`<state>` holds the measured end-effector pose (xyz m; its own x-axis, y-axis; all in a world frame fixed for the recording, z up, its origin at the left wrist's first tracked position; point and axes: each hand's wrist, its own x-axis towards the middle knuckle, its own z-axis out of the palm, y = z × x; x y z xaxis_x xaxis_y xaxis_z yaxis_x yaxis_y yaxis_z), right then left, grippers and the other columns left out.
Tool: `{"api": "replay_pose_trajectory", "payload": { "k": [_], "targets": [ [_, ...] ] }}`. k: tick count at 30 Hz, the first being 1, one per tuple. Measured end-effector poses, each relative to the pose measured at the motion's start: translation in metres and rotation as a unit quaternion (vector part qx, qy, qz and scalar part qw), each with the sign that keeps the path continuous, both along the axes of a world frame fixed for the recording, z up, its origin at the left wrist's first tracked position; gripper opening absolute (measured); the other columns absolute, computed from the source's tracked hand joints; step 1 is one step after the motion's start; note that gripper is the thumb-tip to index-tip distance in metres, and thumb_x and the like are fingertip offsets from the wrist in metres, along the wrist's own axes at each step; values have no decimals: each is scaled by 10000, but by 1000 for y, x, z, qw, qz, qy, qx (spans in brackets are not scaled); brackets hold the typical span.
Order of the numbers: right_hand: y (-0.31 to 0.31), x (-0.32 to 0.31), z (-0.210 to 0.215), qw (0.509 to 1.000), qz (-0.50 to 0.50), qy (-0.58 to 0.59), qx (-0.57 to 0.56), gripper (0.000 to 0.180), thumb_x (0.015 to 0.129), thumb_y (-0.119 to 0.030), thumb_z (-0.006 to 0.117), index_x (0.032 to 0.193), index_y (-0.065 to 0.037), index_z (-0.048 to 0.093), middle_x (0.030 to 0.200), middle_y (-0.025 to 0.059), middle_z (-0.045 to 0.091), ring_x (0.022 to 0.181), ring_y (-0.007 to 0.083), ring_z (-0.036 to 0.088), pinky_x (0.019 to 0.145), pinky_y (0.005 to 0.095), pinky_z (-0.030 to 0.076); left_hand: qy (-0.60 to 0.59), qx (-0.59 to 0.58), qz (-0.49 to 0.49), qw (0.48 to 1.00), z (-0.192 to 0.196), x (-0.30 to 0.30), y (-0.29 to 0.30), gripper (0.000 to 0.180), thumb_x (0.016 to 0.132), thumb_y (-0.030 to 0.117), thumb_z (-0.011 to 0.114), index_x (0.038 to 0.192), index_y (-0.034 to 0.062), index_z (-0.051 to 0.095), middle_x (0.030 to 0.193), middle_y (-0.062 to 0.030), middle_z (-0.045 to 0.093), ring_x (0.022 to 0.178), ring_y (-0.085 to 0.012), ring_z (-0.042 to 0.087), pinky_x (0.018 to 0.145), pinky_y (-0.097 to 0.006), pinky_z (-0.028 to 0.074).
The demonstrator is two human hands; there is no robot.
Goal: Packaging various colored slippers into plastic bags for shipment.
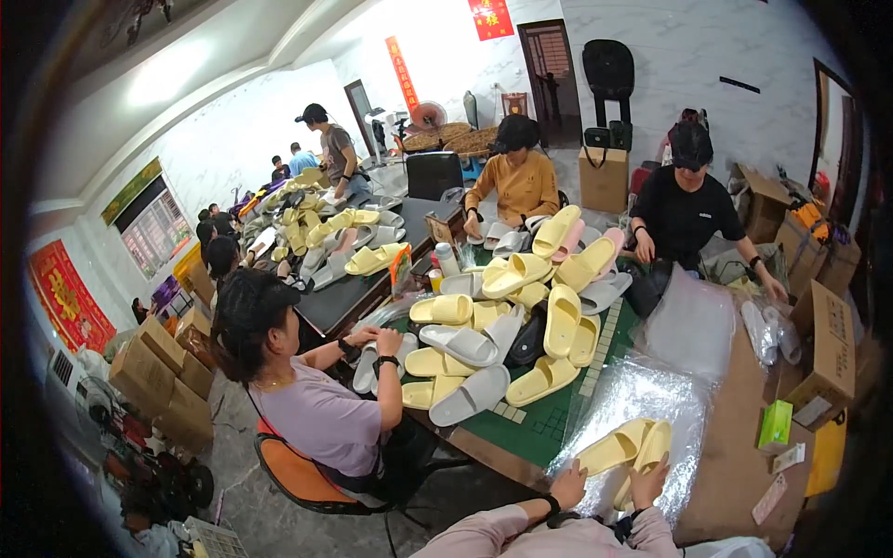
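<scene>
In front of me, two yellow slippers lie on a stack of clear plastic bags (637, 395). My left hand (568, 485) is closed at the near left end of the left yellow slipper (614, 445); its fingertips are small and partly hidden. With its fingers bent over the edge, my right hand (648, 484) grips the right yellow slipper (655, 445). The two slippers lean toward each other, their far ends nearly touching. A large heap of loose yellow and grey slippers (470, 395) covers the table beyond my left hand.
A person in a lilac shirt (321, 418) sits at left, handling a grey slipper. Across the table are people in orange (521, 181) and black (686, 219). At right are a cardboard box (823, 358), a green box (775, 426) and bagged slippers (758, 330).
</scene>
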<state>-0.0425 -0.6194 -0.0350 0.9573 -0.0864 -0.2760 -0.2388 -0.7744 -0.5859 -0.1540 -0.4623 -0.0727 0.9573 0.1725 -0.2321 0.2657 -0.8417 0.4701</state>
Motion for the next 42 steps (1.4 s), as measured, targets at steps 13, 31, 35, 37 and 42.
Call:
{"api": "replay_pose_trajectory", "payload": {
  "k": [13, 31, 35, 37, 42],
  "targets": [
    [-13, -8, -38, 968, 30, -102, 227, 1136, 625, -57, 741, 1399, -29, -90, 1290, 285, 288, 1167, 392, 373, 1014, 413, 310, -3, -17, 20, 1000, -32, -2, -5, 666, 799, 253, 593, 1347, 63, 266, 1350, -369, 170, 1148, -481, 405, 923, -476, 403],
    [-4, -3, 18, 996, -44, -70, 35, 1097, 611, -181, 747, 1430, -150, 17, 1267, 279, 396, 1081, 416, 466, 914, 499, 354, 33, -57, 41, 997, 2, 0, -8, 532, 753, 114, 516, 1257, 15, 375, 1286, -347, 267, 1147, -470, 398, 931, -470, 390],
    [-3, 8, -1, 991, -73, -94, -61, 1084, 628, -235, 761, 1431, -165, 36, 1300, 296, 336, 1160, 420, 396, 930, 515, 326, 20, -41, 25, 999, -8, 2, -10, 505, 760, 89, 481, 1246, -1, 380, 1259, -375, 269, 1130, -480, 402, 938, -469, 375],
    [0, 6, 4, 990, -45, -128, -43, 996, 671, -286, 736, 1416, -101, 102, 1315, 318, 303, 1177, 437, 371, 955, 509, 310, 22, -42, 23, 999, -14, 1, -6, 497, 760, 81, 472, 1241, -9, 383, 1253, -386, 266, 1118, -483, 408, 940, -470, 370],
    [5, 3, -62, 978, 17, -202, 40, 667, 729, -281, 674, 1279, -54, 374, 1331, 357, 253, 1234, 465, 293, 1006, 510, 264, -29, 12, 12, 999, -30, 1, -5, 520, 754, 173, 590, 1180, -30, 372, 1192, -392, 302, 1019, -513, 458, 883, -486, 400]
  ]
}}
